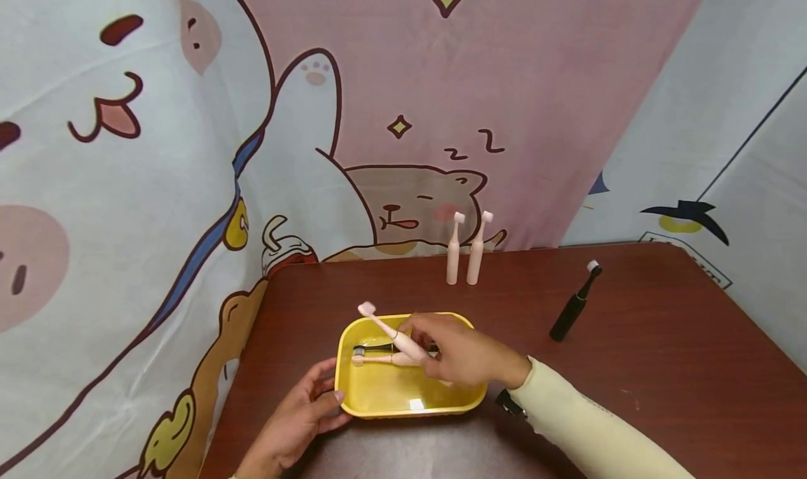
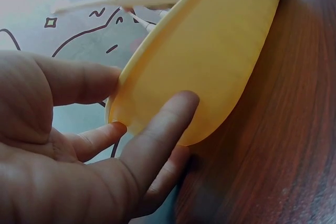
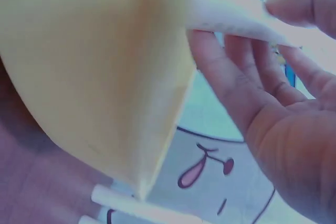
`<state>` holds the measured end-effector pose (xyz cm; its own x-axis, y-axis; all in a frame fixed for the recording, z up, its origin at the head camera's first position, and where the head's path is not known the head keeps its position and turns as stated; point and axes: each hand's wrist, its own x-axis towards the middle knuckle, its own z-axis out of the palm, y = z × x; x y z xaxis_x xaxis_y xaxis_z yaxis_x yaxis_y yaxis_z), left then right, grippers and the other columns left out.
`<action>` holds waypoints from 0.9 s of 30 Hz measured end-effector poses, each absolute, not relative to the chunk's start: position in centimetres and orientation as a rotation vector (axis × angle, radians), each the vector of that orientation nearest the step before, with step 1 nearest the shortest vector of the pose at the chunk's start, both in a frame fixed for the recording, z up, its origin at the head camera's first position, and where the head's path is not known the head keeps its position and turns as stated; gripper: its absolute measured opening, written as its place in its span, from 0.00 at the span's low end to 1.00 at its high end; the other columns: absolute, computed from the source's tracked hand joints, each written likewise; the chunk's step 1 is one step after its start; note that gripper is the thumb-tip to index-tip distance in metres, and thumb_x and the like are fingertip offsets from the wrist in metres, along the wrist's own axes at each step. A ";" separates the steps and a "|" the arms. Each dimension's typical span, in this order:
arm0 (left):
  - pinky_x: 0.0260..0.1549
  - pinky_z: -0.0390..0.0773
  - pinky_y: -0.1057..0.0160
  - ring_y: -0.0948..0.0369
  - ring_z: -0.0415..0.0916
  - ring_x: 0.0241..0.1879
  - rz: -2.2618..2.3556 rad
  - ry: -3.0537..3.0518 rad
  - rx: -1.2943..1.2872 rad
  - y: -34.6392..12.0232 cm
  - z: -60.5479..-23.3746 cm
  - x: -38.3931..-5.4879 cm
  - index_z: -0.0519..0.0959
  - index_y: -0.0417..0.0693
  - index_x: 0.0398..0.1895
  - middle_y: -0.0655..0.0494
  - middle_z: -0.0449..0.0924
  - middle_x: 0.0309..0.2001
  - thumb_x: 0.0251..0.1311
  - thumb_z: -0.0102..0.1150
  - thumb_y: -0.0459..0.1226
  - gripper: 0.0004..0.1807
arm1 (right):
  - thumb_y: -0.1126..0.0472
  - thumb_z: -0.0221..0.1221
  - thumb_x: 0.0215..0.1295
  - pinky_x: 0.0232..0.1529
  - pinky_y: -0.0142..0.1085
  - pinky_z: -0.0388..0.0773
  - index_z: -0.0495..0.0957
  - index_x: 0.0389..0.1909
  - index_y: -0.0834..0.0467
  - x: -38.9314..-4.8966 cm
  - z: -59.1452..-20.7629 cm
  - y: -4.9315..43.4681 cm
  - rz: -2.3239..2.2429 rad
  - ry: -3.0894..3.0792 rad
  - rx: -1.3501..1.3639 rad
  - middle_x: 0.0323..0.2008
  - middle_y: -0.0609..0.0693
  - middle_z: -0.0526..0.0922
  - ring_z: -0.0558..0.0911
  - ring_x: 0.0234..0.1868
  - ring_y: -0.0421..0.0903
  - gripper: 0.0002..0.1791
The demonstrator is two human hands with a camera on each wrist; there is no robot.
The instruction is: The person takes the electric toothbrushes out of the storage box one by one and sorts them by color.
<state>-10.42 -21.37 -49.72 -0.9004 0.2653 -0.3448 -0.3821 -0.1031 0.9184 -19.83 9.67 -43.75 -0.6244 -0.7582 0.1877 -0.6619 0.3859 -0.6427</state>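
Observation:
My right hand pinches a pale pink electric toothbrush by its handle, above a yellow tray. Its brush head points up and left. Inside the tray lie another pink electric toothbrush and a black electric toothbrush, both partly hidden under my right hand. With fingers and thumb about its left end, my left hand holds the tray. In the left wrist view one finger lies on the tray's outer wall. The right wrist view shows thumb and fingers around the white-looking handle.
Two pink electric toothbrushes, a left one and a right one, stand upright at the table's back. A black electric toothbrush stands to the right. Behind the brown table hangs a cartoon-printed cloth.

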 end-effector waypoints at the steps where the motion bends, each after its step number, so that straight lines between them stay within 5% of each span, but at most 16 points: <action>1: 0.54 0.86 0.48 0.50 0.82 0.56 2.051 1.752 -0.131 -21.4 -49.7 -10.4 0.48 0.42 0.84 0.27 0.58 0.74 0.77 0.56 0.33 0.39 | 0.72 0.67 0.60 0.39 0.33 0.84 0.76 0.60 0.47 -20.0 -43.5 9.9 -1.137 2.478 -1.279 0.40 0.41 0.82 0.81 0.41 0.40 0.29; 7: 0.54 0.86 0.48 0.51 0.83 0.55 2.054 1.740 -0.133 -21.4 -49.7 -10.4 0.48 0.42 0.84 0.27 0.59 0.73 0.77 0.56 0.33 0.40 | 0.74 0.68 0.62 0.41 0.38 0.89 0.74 0.62 0.50 -20.8 -41.6 11.5 -1.517 2.444 -1.221 0.45 0.46 0.84 0.85 0.45 0.44 0.30; 13: 0.55 0.86 0.48 0.51 0.83 0.56 2.063 1.735 -0.120 -21.5 -49.8 -10.5 0.48 0.42 0.84 0.27 0.60 0.73 0.77 0.56 0.34 0.40 | 0.74 0.69 0.62 0.50 0.31 0.80 0.73 0.65 0.55 -22.5 -40.6 14.0 -1.712 2.672 -1.091 0.49 0.50 0.85 0.83 0.47 0.44 0.31; 27: 0.55 0.86 0.48 0.51 0.83 0.56 2.059 1.731 -0.126 -21.5 -49.8 -10.4 0.48 0.42 0.84 0.27 0.60 0.73 0.77 0.56 0.34 0.40 | 0.77 0.62 0.67 0.51 0.20 0.76 0.69 0.69 0.64 -26.7 -44.6 18.5 -2.037 2.908 -0.663 0.54 0.62 0.80 0.76 0.53 0.39 0.30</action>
<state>-10.43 -21.50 -49.78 -0.8968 0.2744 -0.3471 -0.3890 -0.1155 0.9140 -26.70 18.53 -44.55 -0.8279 -0.0240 0.5604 -0.5349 0.3348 -0.7758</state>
